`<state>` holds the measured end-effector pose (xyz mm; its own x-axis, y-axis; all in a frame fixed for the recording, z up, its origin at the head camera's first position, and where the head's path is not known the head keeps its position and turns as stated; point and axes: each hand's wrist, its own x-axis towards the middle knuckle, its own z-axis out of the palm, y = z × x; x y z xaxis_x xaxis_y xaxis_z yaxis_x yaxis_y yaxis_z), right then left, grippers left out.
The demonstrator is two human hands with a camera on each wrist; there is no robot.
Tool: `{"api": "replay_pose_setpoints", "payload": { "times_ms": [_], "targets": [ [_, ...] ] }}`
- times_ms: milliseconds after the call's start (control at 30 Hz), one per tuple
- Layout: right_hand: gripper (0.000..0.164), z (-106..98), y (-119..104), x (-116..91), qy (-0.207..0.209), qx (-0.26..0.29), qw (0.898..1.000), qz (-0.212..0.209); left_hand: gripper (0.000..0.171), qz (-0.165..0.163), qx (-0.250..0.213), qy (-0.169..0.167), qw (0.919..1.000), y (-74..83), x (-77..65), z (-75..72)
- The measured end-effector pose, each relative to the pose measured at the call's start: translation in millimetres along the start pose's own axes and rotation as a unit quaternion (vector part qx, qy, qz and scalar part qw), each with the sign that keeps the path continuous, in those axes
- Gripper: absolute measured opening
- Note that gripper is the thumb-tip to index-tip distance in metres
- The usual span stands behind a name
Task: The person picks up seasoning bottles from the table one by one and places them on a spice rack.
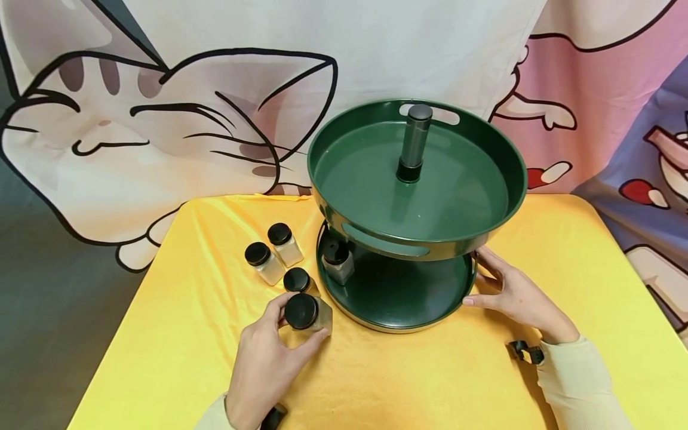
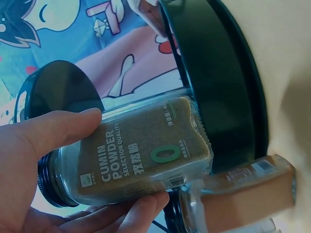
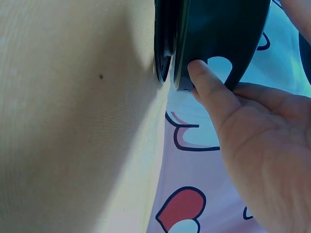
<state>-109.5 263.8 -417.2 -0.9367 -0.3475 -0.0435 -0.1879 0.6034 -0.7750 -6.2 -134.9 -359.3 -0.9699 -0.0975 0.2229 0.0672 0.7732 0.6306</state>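
Glassy cumin jar (image 1: 312, 313), lower centre: probably slick, breakable, so grab mid-body. Left hand (image 1: 269, 358) pinches it; right hand (image 1: 513, 298) grips lower tray (image 1: 400, 301).

We record a dark green two-tier tray (image 1: 365, 185); left of it, black-lidded jars (image 1: 265, 264); beneath it, a yellow tabletop (image 1: 403, 382); behind it, cartoon-cat-patterned fabric (image 1: 188, 143).

Five jars (image 1: 324, 315) — two trays (image 1: 355, 185)
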Motion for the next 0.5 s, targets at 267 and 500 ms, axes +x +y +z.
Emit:
{"api": "replay_pose_setpoints", "payload": {
  "times_ms": [267,500],
  "targets": [
    [0.103,0,0,1,-0.002,0.004,1.0,0.006,0.068,0.034,-0.007,-0.003,0.9994,10.0,5.7,4.7],
    [0.103,0,0,0,-0.003,-0.003,1.0,-0.001,0.066,0.064,-0.011,0.0,0.9979,19.0,11.1,9.6]
  ]
}}
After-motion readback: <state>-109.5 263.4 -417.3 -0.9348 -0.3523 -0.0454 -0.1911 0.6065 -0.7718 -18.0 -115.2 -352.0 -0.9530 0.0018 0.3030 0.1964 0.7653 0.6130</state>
